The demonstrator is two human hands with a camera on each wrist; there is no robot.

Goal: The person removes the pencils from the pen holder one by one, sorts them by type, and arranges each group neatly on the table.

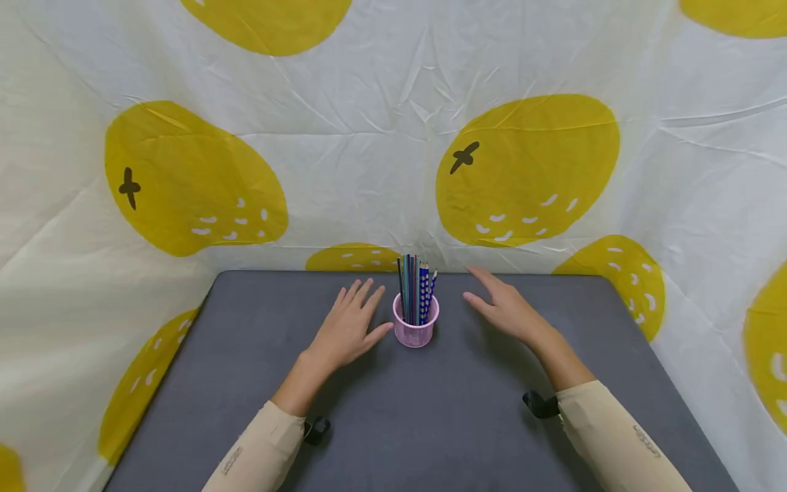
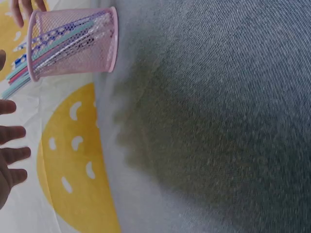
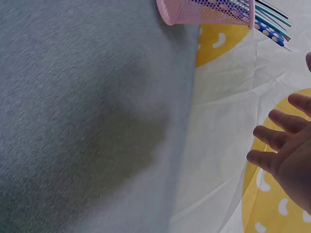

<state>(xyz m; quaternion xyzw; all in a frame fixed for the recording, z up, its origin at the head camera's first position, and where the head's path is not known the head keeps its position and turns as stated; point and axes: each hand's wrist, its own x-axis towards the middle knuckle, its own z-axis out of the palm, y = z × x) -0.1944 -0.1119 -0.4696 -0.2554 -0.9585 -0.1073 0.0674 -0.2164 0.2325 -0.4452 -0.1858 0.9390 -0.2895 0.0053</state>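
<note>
A pink mesh pencil cup (image 1: 414, 335) stands upright near the back edge of the grey table. Several pencils (image 1: 410, 287) lean in it, some blue with white dots, others teal or dark. My left hand (image 1: 346, 326) is just left of the cup, fingers spread and thumb pointing toward it, with nothing held. To the cup's right, my right hand (image 1: 509, 309) hovers with its fingers extended, also holding nothing. In the left wrist view the cup (image 2: 73, 43) shows sideways beyond the left fingertips (image 2: 17, 154). The right wrist view shows the right fingers (image 3: 272, 138) spread below the cup (image 3: 209, 12).
The grey tabletop (image 1: 424, 424) reaches back to a white cloth (image 1: 363, 184) printed with big yellow fruit shapes, which hangs behind and at the sides. Dark wrist-worn devices sit on the left (image 1: 317, 431) and right (image 1: 540, 404) wrists.
</note>
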